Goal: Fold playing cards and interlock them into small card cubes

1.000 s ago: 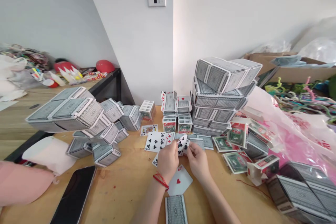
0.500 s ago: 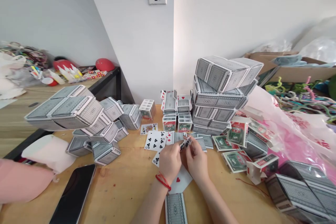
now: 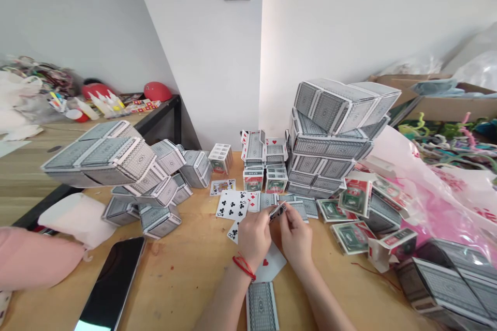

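Note:
Between my two hands is a playing card [image 3: 277, 211], tilted up and seen nearly edge-on. My left hand [image 3: 254, 235], with a red string bracelet at its wrist, pinches the card's left side. The fingers of my right hand [image 3: 297, 232] are closed on its right side. Beneath my hands lies a heart card [image 3: 275, 265], partly covered by them. Closer to me sits a face-down card or pile of cards [image 3: 262, 306]. Loose club cards [image 3: 231, 204] lie face up just beyond my left hand, and face-down cards [image 3: 306, 206] beyond my right.
Blocks folded from cards form a tall stack [image 3: 330, 139] at right and a leaning structure [image 3: 112, 160] at left. Card boxes [image 3: 352, 238] lie right of my hands, near a pink plastic bag [image 3: 430, 191]. A phone [image 3: 112, 279] rests at left on the wooden table [image 3: 186, 269].
The whole view has shifted slightly, and the phone's screen now shows a bright patch at its near end. Both hands stay closed on the card, which has turned a little.

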{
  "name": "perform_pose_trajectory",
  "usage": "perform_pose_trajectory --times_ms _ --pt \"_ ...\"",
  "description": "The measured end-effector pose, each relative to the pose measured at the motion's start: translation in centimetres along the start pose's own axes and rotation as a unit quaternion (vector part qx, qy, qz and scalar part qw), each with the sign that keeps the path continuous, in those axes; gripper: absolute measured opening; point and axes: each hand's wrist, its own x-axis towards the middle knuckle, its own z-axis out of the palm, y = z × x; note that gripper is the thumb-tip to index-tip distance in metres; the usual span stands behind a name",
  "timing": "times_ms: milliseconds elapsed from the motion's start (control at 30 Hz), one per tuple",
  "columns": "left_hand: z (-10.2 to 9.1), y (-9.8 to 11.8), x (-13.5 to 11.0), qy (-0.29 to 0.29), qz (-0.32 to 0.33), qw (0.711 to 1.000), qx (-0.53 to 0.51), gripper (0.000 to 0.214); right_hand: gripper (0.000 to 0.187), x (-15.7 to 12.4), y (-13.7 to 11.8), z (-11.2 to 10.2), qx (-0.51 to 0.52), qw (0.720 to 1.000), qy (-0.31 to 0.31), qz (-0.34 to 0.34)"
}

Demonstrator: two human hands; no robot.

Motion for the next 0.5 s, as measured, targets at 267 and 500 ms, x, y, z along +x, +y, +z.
perform_pose_trajectory --times_ms 267,500 --pt "-0.06 0.30 -0.04 -0.018 0.014 1.000 0.004 0.032 0.041 -0.13 -0.35 -0.25 -0.010 0.999 0.033 0.011" --pt "-0.14 0.43 0.02 -0.021 0.005 1.000 0.021 0.029 0.038 0.31 -0.37 -0.29 0.014 0.999 0.022 0.036"
